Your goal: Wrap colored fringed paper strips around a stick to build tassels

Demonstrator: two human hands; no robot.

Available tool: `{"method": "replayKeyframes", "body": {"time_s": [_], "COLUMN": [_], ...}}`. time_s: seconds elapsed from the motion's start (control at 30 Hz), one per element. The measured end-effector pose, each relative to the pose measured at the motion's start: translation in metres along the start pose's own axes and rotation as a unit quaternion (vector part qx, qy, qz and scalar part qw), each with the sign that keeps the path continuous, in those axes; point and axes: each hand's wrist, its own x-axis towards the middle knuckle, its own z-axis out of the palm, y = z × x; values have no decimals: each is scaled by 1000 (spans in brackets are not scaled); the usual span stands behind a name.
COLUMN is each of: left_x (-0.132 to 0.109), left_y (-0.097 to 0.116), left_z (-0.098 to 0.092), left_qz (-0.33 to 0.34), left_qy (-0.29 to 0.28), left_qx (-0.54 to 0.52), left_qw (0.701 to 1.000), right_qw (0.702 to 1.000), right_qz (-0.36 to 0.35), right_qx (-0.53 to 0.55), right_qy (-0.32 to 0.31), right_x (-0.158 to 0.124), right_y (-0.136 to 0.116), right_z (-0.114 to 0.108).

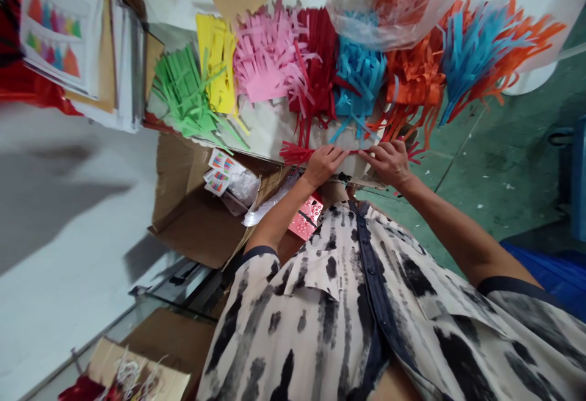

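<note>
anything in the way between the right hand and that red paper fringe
Nothing visible does. The right hand is on the red paper fringe, pinching its thin strip, which runs across to the left hand with nothing else between them.

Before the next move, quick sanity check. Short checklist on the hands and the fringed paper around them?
1. Left hand on the red fringed paper: ok, pinching it.
2. Right hand on a thin red strand: ok, pinching it.
3. Strand and fringed paper are one piece: cannot tell, the hands hide the join.
4. Fringed paper bundles, green through orange, side by side: ok.
5. Clear plastic bag off the blue fringe: not ok, it overlaps its top.
6. Printed pennant sheet in view: ok, upper left.
</note>
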Motion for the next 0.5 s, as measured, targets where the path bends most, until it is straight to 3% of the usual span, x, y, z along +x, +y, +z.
{"method": "replayKeyframes", "body": {"time_s": [0.13,0.3,0.5], "left_x": [-5,-2,13], "left_y": [1,7,16], "left_z": [-4,-9,-9], "left_qz": [-7,6,-64], "left_qy": [-4,7,42], "left_qx": [36,53,25], "left_qw": [999,999,997], "right_qw": [1000,999,996], "right_qz": [1,-25,-51], "right_qx": [-12,-18,-68], "right_qy": [21,9,-38], "right_x": [0,31,56], "right_y": [-11,-36,-43], "right_z": [-2,2,-11]}}
